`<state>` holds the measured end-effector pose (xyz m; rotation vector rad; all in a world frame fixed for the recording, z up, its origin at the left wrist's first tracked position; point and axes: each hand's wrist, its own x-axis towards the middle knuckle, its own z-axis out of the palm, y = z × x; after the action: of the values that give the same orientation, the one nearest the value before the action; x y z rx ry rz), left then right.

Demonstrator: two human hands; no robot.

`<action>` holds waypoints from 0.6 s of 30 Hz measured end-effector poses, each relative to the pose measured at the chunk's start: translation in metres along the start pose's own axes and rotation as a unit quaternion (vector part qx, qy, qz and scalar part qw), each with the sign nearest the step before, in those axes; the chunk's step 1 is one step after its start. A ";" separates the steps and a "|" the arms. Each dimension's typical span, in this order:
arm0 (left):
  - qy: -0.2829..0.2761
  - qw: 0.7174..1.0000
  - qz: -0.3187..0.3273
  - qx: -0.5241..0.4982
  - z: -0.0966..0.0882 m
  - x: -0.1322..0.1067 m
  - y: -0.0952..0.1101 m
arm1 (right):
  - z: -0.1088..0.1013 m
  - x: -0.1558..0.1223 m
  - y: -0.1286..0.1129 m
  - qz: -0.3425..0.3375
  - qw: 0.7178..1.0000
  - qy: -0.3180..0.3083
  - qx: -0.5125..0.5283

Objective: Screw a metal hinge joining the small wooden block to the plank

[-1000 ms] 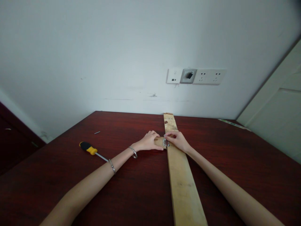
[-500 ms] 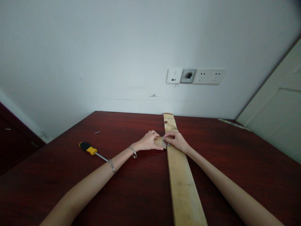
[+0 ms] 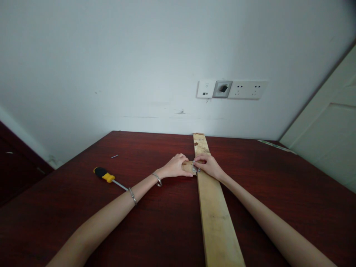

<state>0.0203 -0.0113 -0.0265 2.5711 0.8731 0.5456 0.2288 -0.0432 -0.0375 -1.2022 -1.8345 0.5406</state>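
Note:
A long pale wooden board [image 3: 218,217] lies lengthwise on the dark red table. Against its left edge sits a short wooden block [image 3: 188,167], gripped between the thumb and fingers of my left hand [image 3: 175,166]. A small metal hinge or bracket [image 3: 194,169] spans the joint between block and board. Over this metal piece, the thumb and forefinger of my right hand [image 3: 210,166] pinch something small and shiny, perhaps a screw. It is too small to make out surely.
Left of my left forearm lies a black-and-yellow screwdriver [image 3: 108,177], its shaft tip by the wrist bangle. A small metal rod [image 3: 115,156] rests farther back on the table [image 3: 155,218]. Behind are a white wall with a socket panel [image 3: 246,90] and a flat strip [image 3: 276,147] at back right.
My right fingertips have shifted very slightly at the metal piece. Otherwise the hands, block and board stay in place.

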 end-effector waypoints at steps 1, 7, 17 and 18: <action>0.000 1.000 0.001 0.001 0.000 0.000 0.000 | 0.000 0.000 0.000 0.000 1.000 0.000 0.000; -0.002 1.000 0.005 0.007 -0.002 0.000 0.002 | 0.000 0.001 0.000 -0.002 1.000 -0.004 0.002; -0.006 1.000 0.007 0.003 -0.002 0.000 0.000 | 0.000 0.001 0.000 0.005 1.000 -0.006 0.008; -0.006 1.000 0.007 0.000 -0.002 0.000 0.000 | 0.000 0.001 0.000 0.007 1.000 -0.006 0.009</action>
<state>0.0193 -0.0105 -0.0251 2.5803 0.8524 0.5319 0.2292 -0.0424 -0.0370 -1.2017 -1.8288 0.5725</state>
